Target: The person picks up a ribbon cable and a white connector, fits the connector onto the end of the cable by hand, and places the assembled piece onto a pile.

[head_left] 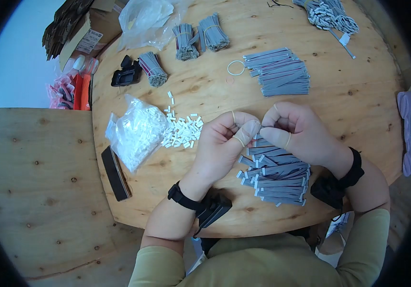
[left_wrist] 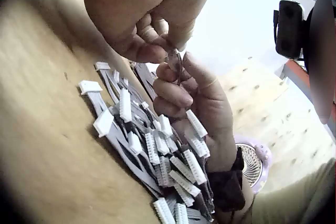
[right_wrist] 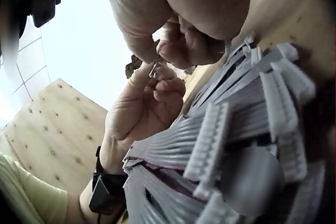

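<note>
Both hands meet above a pile of grey ribbon cables (head_left: 282,179) with white connectors at their ends. The left hand (head_left: 227,143) and the right hand (head_left: 301,131) each pinch with thumb and forefinger at one small piece between them. In the right wrist view that small piece (right_wrist: 154,69) shows between the fingertips, mostly covered; its exact shape cannot be told. Finger covers sit on several fingers. White connectors (left_wrist: 194,166) lie just below the hands in the left wrist view.
Loose white housings (head_left: 182,130) lie beside a clear bag (head_left: 141,131) to the left. A stack of grey cables (head_left: 282,71) lies beyond the hands, tied bundles (head_left: 214,32) further back. A black case (head_left: 126,72), a dark block (head_left: 115,173) and a cardboard box (head_left: 95,31) are at the left.
</note>
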The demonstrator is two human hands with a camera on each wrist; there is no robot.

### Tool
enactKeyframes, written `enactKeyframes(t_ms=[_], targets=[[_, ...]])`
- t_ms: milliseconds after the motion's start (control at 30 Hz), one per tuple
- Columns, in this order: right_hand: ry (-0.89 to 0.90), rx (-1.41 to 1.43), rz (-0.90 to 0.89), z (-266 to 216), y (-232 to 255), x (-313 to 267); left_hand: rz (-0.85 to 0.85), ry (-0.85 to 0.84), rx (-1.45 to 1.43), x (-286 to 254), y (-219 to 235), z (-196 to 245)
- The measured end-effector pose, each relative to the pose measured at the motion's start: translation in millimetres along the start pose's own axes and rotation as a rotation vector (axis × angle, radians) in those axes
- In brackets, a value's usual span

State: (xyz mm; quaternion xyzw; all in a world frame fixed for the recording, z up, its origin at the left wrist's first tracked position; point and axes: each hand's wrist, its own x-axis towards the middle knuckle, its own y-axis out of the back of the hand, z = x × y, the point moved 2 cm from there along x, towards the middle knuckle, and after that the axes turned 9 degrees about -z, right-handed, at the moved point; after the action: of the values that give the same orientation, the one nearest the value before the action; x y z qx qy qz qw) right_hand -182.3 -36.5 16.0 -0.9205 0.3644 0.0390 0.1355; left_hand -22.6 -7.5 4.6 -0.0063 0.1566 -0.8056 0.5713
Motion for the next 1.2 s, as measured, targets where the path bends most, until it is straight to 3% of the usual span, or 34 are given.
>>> enactKeyframes(t_ms=[233, 433, 600, 1200], targets=[[0.018, 0.005, 0.049, -7.1, 2.8, 0.9, -0.026, 0.001, -0.186, 1.1, 0.0, 1.9], [0.115, 0.045, -0.042, -2.6, 6.1, 3.4, -0.070, 0.030, -0.375, 1.7, 5.5, 0.3], [0.075, 0.070, -0.103, -3.5, 8.3, 4.1, -0.144, 0.047, -0.531, 1.6, 7.8, -4.7], [0.162, -0.008, -0.047, -3.8, 5.1, 2.8, -0.132, 0.052, -0.502, 0.3, 1.1, -0.3]])
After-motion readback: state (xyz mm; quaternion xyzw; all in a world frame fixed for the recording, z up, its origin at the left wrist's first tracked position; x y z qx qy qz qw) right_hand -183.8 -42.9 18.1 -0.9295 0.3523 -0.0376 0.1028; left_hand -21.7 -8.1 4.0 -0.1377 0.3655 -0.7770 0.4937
